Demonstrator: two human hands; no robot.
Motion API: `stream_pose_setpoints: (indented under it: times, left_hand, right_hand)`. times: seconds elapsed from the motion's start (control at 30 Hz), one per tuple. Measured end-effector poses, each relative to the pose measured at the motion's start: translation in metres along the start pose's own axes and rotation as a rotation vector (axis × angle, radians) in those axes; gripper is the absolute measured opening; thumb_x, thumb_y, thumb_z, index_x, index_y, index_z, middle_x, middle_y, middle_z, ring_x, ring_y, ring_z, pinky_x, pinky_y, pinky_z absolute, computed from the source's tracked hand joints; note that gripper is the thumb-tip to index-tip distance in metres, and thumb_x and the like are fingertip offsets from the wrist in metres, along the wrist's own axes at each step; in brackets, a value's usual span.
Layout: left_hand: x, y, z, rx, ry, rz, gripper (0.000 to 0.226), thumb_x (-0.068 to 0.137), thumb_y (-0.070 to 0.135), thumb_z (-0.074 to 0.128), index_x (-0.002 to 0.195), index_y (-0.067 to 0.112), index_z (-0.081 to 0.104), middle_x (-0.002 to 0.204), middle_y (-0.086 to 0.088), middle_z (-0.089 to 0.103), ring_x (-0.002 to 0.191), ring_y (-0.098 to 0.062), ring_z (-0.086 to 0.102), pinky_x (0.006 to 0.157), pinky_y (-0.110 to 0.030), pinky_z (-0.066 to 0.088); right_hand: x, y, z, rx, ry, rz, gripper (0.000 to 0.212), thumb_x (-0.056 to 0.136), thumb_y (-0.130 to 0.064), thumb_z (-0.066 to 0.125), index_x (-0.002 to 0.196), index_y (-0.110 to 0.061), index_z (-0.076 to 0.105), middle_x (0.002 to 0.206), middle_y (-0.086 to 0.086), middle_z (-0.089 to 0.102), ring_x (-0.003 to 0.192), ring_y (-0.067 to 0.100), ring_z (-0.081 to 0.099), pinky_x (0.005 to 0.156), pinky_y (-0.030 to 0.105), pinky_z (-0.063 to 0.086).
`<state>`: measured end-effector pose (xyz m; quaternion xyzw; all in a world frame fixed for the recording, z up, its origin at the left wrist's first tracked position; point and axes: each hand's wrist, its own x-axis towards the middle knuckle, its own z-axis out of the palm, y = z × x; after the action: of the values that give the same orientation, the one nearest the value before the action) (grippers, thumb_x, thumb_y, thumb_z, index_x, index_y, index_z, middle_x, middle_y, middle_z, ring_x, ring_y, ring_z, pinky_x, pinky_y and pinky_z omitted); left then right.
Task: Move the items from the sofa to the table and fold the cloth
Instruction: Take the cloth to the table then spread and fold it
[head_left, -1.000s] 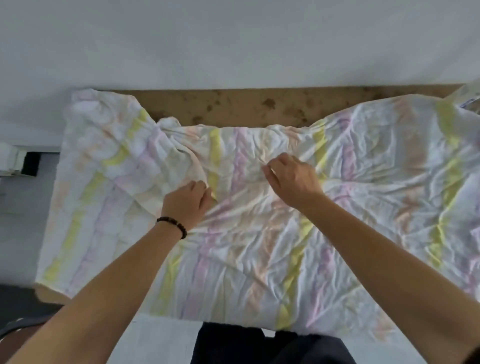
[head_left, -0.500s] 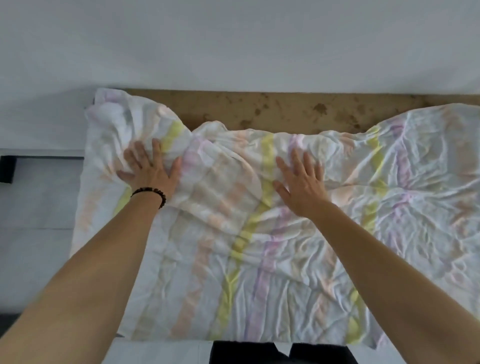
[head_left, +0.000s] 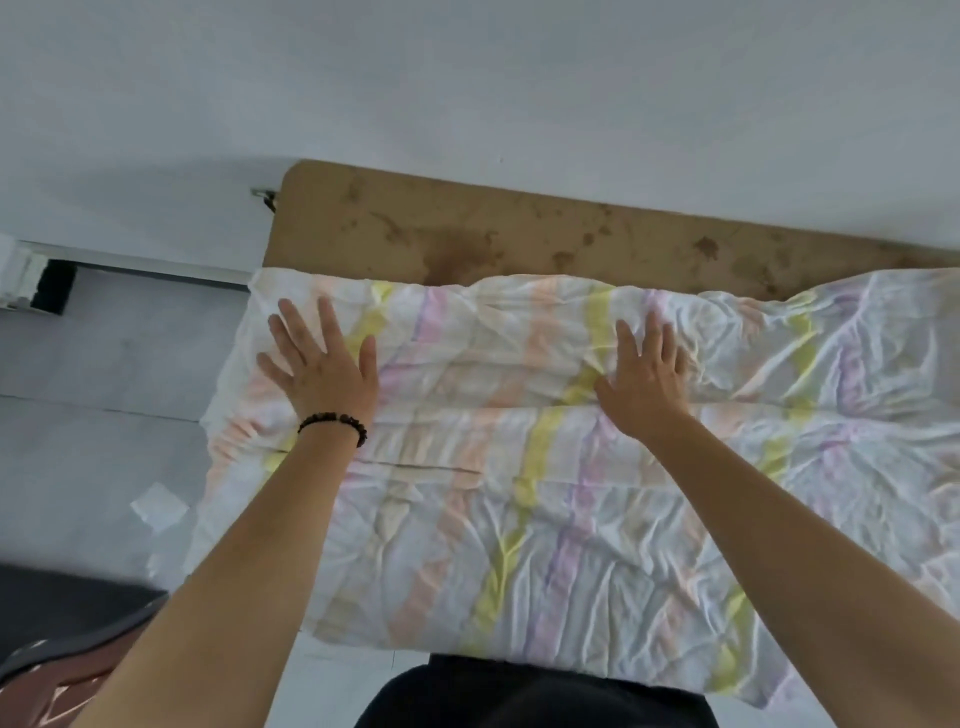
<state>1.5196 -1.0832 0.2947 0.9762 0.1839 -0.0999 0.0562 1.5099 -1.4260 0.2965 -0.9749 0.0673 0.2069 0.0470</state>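
A wrinkled white cloth (head_left: 519, 493) with yellow, pink and orange stripes lies spread over the brown table (head_left: 519, 234), hanging over its left and near edges. My left hand (head_left: 322, 369), with a dark bead bracelet on the wrist, rests flat with fingers spread on the cloth's far left corner. My right hand (head_left: 647, 379) lies flat, fingers apart, on the cloth near its far edge at the middle. Neither hand grips the fabric. The cloth's right part runs out of view.
The table's stained far strip stands against a white wall (head_left: 467, 78). Grey floor (head_left: 104, 389) lies to the left, with a small white scrap (head_left: 158, 506) on it. A dark cushion edge (head_left: 62, 623) shows at the lower left. My dark clothing (head_left: 519, 696) is at the bottom.
My hands went from pinching the cloth at its middle to flat palms; the left hand slid out to the far left corner. The bunched far edge is now flatter.
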Motion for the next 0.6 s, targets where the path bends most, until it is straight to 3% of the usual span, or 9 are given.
stream_pose_setpoints:
  times: [0.1, 0.17, 0.2, 0.27, 0.33, 0.4, 0.47, 0.53, 0.6]
  left_hand:
    - [0.031, 0.002, -0.003, 0.088, -0.009, 0.126, 0.063, 0.098, 0.029, 0.040, 0.153, 0.015, 0.011, 0.154, -0.022, 0.023, 0.142, -0.039, 0.020, 0.108, -0.058, 0.022]
    - [0.039, -0.003, -0.007, 0.108, -0.004, 0.114, 0.049, 0.092, 0.014, 0.048, 0.140, 0.010, 0.038, 0.124, -0.022, 0.052, 0.116, -0.039, 0.045, 0.093, -0.050, 0.034]
    - [0.035, -0.007, -0.009, 0.113, 0.023, 0.137, 0.035, 0.090, 0.010, 0.049, 0.125, 0.009, 0.052, 0.108, -0.019, 0.057, 0.101, -0.037, 0.050, 0.085, -0.046, 0.036]
    - [0.015, -0.017, -0.011, 0.117, 0.033, 0.206, 0.017, 0.090, 0.012, 0.048, 0.098, 0.009, 0.062, 0.091, -0.013, 0.058, 0.084, -0.033, 0.052, 0.075, -0.041, 0.037]
    - [-0.018, -0.029, -0.007, 0.142, -0.075, 0.246, 0.021, 0.092, 0.020, 0.043, 0.091, 0.009, 0.061, 0.087, -0.010, 0.058, 0.077, -0.031, 0.055, 0.069, -0.038, 0.040]
    - [-0.046, -0.039, -0.002, 0.155, -0.219, 0.251, 0.024, 0.094, 0.024, 0.041, 0.092, 0.009, 0.059, 0.085, -0.006, 0.056, 0.071, -0.029, 0.056, 0.061, -0.034, 0.042]
    - [-0.051, -0.041, -0.006, 0.133, -0.231, 0.253, 0.022, 0.093, 0.024, 0.043, 0.092, 0.009, 0.059, 0.084, -0.005, 0.055, 0.070, -0.027, 0.055, 0.058, -0.033, 0.041]
    - [-0.033, -0.027, -0.009, 0.060, -0.100, 0.304, 0.017, 0.089, 0.018, 0.049, 0.095, 0.007, 0.061, 0.089, -0.011, 0.057, 0.078, -0.032, 0.054, 0.060, -0.036, 0.042]
    - [-0.003, 0.000, -0.012, -0.024, 0.046, 0.399, 0.023, 0.089, 0.015, 0.051, 0.108, 0.007, 0.061, 0.103, -0.015, 0.060, 0.092, -0.036, 0.055, 0.071, -0.043, 0.047]
  right_hand:
    - [-0.002, -0.024, 0.000, 0.045, 0.126, -0.174, 0.068, 0.093, -0.022, 0.054, 0.154, -0.017, 0.025, 0.162, 0.020, 0.010, 0.149, 0.042, 0.009, 0.117, 0.055, 0.017]
    - [-0.005, -0.041, 0.006, 0.102, 0.137, -0.310, 0.060, 0.095, -0.018, 0.056, 0.151, -0.016, 0.035, 0.158, 0.018, 0.027, 0.146, 0.040, 0.024, 0.113, 0.053, 0.027]
    - [-0.008, -0.051, 0.010, 0.112, 0.136, -0.369, 0.056, 0.093, -0.017, 0.059, 0.147, -0.015, 0.042, 0.153, 0.017, 0.038, 0.142, 0.038, 0.033, 0.111, 0.052, 0.031]
    - [-0.015, -0.065, 0.019, 0.119, 0.141, -0.437, 0.050, 0.087, -0.015, 0.065, 0.135, -0.013, 0.054, 0.138, 0.014, 0.054, 0.131, 0.034, 0.049, 0.105, 0.048, 0.039]
    - [-0.020, -0.072, 0.024, 0.147, 0.162, -0.443, 0.042, 0.084, -0.016, 0.068, 0.126, -0.014, 0.061, 0.129, 0.012, 0.059, 0.122, 0.032, 0.055, 0.101, 0.046, 0.042]
    - [-0.015, -0.072, 0.020, 0.187, 0.200, -0.403, 0.037, 0.088, -0.017, 0.063, 0.125, -0.016, 0.061, 0.126, 0.009, 0.060, 0.118, 0.031, 0.056, 0.099, 0.044, 0.042]
    - [0.004, -0.071, 0.008, 0.201, 0.303, -0.344, 0.040, 0.091, -0.012, 0.058, 0.131, -0.014, 0.057, 0.129, 0.013, 0.057, 0.118, 0.034, 0.055, 0.098, 0.046, 0.043]
    - [0.029, -0.068, -0.008, 0.175, 0.350, -0.242, 0.049, 0.094, -0.010, 0.055, 0.142, -0.012, 0.047, 0.143, 0.019, 0.046, 0.133, 0.038, 0.043, 0.106, 0.049, 0.038]
    - [0.051, -0.064, -0.021, 0.124, 0.262, -0.153, 0.056, 0.099, -0.013, 0.048, 0.151, -0.010, 0.030, 0.155, 0.019, 0.031, 0.146, 0.038, 0.021, 0.118, 0.050, 0.021]
